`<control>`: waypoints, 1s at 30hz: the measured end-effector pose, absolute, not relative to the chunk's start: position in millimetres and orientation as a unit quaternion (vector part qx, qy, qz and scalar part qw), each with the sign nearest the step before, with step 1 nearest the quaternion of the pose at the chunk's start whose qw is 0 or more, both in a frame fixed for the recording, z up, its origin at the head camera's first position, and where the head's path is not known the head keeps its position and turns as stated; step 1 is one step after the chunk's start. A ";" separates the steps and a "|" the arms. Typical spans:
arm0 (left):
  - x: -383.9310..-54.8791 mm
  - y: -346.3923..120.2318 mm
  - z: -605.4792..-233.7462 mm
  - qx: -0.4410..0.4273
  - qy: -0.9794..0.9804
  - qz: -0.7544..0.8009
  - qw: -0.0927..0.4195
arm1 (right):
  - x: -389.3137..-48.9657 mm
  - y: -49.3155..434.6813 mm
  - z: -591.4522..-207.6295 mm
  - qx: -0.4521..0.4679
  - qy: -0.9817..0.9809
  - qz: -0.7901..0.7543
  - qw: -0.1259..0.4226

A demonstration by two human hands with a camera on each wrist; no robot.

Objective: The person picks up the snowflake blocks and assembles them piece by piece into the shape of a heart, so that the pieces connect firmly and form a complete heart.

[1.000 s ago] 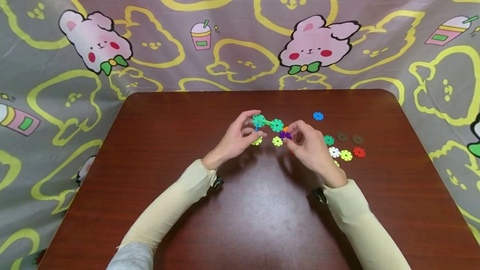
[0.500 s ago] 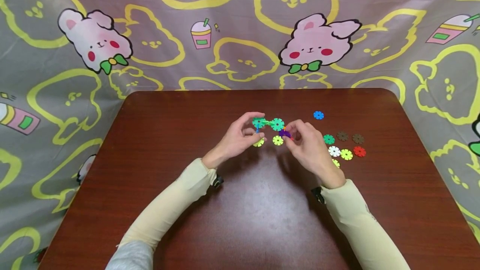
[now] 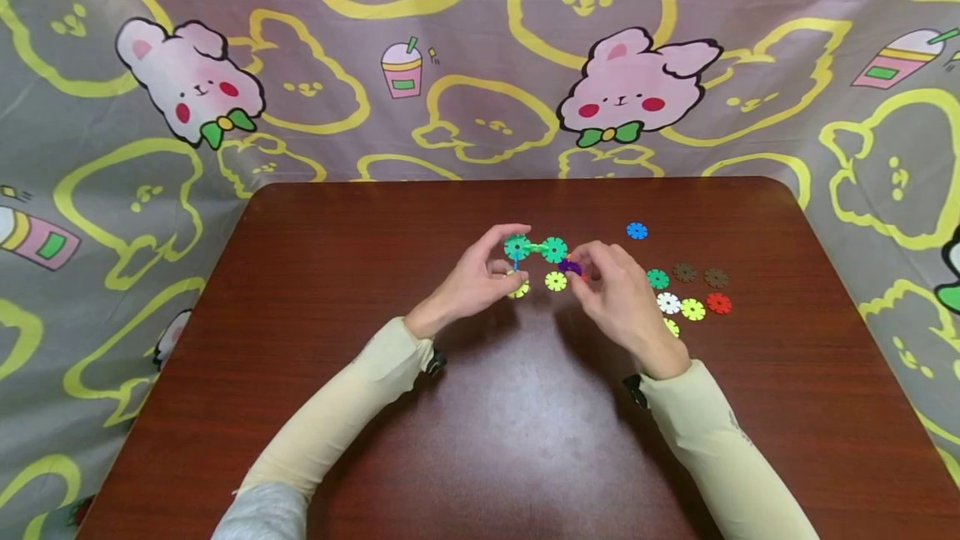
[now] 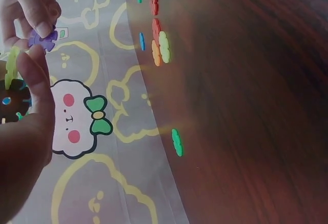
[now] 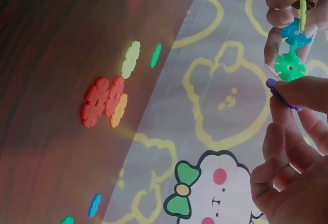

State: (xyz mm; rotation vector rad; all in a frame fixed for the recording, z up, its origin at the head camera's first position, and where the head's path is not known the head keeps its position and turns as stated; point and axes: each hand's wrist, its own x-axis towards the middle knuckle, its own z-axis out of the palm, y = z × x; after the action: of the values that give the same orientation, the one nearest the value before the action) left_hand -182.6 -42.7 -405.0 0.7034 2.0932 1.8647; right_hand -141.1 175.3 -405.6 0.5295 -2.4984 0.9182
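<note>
Purple snowflake disc (image 3: 570,267) pinched in my R hand (image 3: 615,282), linked discs (image 5: 297,32) held in my L hand (image 3: 483,273).
R thumb + fingertips grip the purple one, so R is def. nearer; L thumb + fingers grasp the linked bunch, exact contact pts partly hidden. Key bit: chain runs from L hand twd R, its light-green disc (image 5: 283,66) facing the R wrist cam; purple sits just beside it, R side & a touch nearer me, tilted almost edge-on there, so the two planes cross. Can't tell if they touch. Yellow disc (image 5: 302,16) of the bunch is edge-on, brown disc (image 4: 19,97) next to it. Loose discs, e.g. blue (image 3: 637,231), on tbl to R.
</note>
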 end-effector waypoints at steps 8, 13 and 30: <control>-184.3 -42.5 -405.8 0.291 0.748 0.583 0.124 | -141.2 174.7 -408.4 0.214 -0.890 0.335 0.225; -185.9 -42.2 -403.4 0.280 0.757 0.578 0.121 | -141.8 173.0 -411.0 0.235 -0.876 0.342 0.246; -188.2 -37.1 -398.9 0.211 0.767 0.595 0.111 | -143.6 164.9 -416.2 0.256 -0.853 0.356 0.284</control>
State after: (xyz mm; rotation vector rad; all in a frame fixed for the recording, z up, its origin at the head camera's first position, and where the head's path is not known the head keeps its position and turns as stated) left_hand -188.2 -37.1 -398.9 0.6200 2.2538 1.7474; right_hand -143.6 164.9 -416.2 0.6849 -2.2813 0.9519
